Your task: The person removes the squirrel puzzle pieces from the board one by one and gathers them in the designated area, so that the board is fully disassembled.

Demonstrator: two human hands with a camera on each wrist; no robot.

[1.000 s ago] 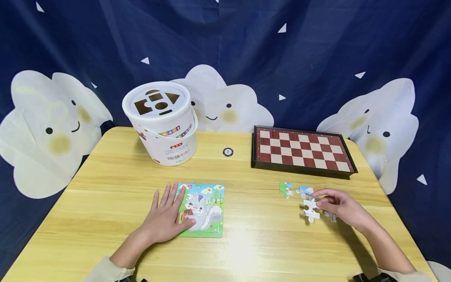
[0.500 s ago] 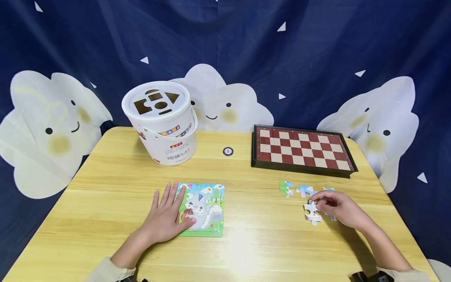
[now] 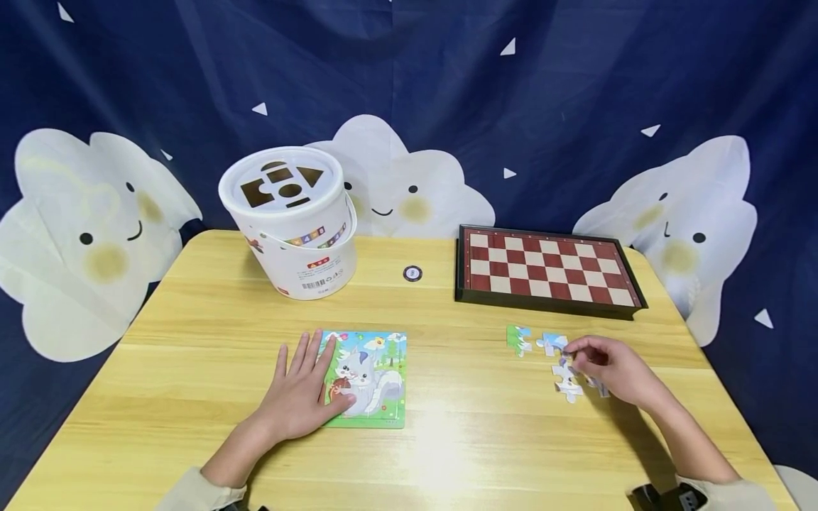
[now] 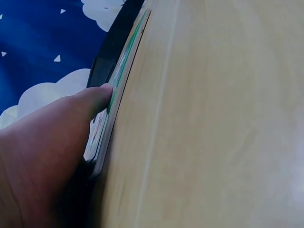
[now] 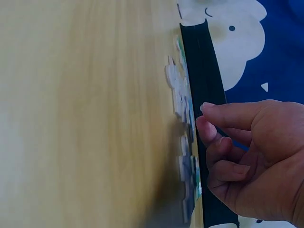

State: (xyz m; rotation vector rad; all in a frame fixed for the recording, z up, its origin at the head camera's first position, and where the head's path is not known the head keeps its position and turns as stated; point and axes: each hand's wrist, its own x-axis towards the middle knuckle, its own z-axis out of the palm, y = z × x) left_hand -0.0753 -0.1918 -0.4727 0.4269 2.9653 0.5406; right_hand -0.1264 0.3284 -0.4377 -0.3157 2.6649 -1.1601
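My left hand (image 3: pixel 295 394) rests flat on the left side of a squirrel puzzle (image 3: pixel 377 380), fingers straight and spread. In the left wrist view its thumb lies along the edge of the puzzle board (image 4: pixel 121 78). My right hand (image 3: pixel 613 369) hovers over loose jigsaw pieces, fingers bent, thumb and index tips slightly apart; the right wrist view shows nothing between them. Just below its fingertips lies a pale grey-white puzzle piece (image 3: pixel 567 387). Close by are a blue piece (image 3: pixel 551 343), a green piece (image 3: pixel 517 341) and another piece (image 3: pixel 598 387) partly hidden under the hand.
Behind the loose pieces lies a red-and-white chessboard (image 3: pixel 549 270) in a black case. A white bucket (image 3: pixel 307 259) with a shape-sorter lid stands at the back left. A small round dark disc (image 3: pixel 412 273) lies between them. A dark blue cloud-print curtain (image 3: pixel 447 71) hangs behind.
The right hand has set the grey-white piece down, turning it slightly, and let go; its fingertips have risen a little. The left hand has stayed on the puzzle.
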